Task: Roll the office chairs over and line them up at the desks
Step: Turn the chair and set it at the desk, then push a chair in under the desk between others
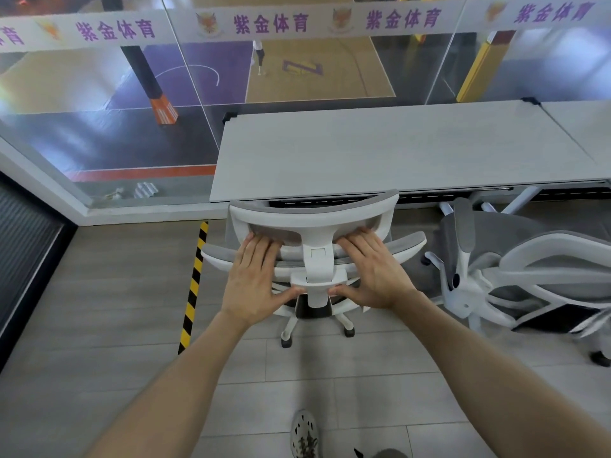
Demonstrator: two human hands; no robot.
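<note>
Chair point(314, 219) dead ahead at 12, headrest at desk point(380, 150) edge, back runs 9–3. L hand point(254, 279) + R hand point(377, 272) flat on back, fingers straight, pressing, no grip; equal reach. 2nd chair point(489, 236) at 2, skewed.

The near chair point(314, 219) has a white frame and grey mesh, and so has the second chair point(496, 233). The bench point(396, 150) is pale grey woodgrain. The grey plank floor point(115, 292) carries yellow-and-black striped tape point(194, 285). Purple characters mark the white band point(271, 23).
</note>
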